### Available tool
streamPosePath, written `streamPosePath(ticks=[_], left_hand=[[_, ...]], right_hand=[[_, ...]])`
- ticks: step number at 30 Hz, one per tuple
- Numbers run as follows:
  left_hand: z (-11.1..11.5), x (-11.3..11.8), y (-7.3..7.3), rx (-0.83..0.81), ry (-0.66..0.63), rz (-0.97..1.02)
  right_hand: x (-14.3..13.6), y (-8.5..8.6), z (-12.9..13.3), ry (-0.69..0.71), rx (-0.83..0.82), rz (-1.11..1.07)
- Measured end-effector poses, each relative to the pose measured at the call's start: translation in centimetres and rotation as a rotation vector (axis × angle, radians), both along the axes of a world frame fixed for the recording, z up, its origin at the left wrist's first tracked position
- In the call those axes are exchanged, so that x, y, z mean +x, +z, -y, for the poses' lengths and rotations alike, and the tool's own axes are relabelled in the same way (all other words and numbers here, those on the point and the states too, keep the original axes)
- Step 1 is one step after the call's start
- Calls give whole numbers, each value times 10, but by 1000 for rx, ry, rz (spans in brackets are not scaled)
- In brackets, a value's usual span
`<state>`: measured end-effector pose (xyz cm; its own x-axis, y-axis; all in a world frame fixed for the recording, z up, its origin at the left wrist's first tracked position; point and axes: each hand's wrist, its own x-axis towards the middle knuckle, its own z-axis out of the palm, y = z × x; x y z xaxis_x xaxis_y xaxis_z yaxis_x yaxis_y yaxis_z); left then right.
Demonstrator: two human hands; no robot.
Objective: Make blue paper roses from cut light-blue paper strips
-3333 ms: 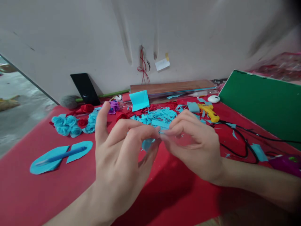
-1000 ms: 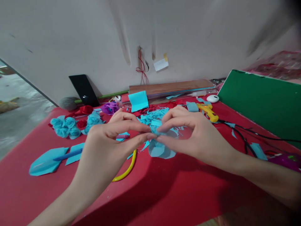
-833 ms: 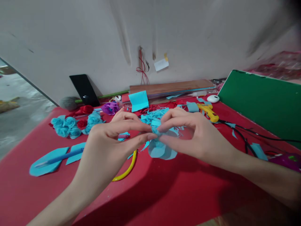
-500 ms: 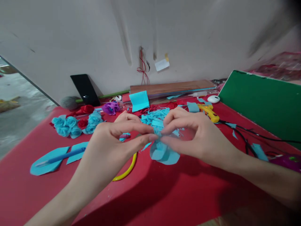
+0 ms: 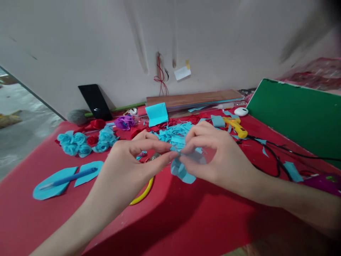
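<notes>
Near the middle of the view, a gathered piece of blue paper [image 5: 183, 171] hangs in the air with rounded petal-like edges below. My left hand [image 5: 130, 167] pinches its top from the left between thumb and forefinger. From the right, my right hand [image 5: 221, 156] grips the same top edge, its fingertips almost touching the left ones. Behind the hands lies a pile of shredded blue paper [image 5: 174, 131]. Scissors with a yellow handle [image 5: 144, 193] lie partly hidden under my left hand.
Blue paper roses [image 5: 74, 142] and a blue pen [image 5: 68, 178] on cut paper lie left. A black phone [image 5: 96, 102] leans on the wall. On the right are a yellow glue gun [image 5: 236, 127], black cables [image 5: 277, 161] and a green board [image 5: 295, 115].
The blue paper has turned and folded between my fingers, its hanging part now narrower. My right hand has shifted slightly left; both hands keep their pinch.
</notes>
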<state>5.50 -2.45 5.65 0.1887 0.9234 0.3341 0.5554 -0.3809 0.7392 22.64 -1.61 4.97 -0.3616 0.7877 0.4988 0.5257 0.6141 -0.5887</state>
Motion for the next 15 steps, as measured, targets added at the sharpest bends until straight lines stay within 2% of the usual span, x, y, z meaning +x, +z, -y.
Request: streamPosePath(ticks=[3,11,15], left_hand=[[4,-2,0,61,-9,-35],[7,-1,2,115,-116,43],[7,0,3,117,-137,64]], right_hand=[[3,3,-1,28,-68,-15],[16,13,-12,270,-489,-166],[16,12,-13,321,-572,-208]])
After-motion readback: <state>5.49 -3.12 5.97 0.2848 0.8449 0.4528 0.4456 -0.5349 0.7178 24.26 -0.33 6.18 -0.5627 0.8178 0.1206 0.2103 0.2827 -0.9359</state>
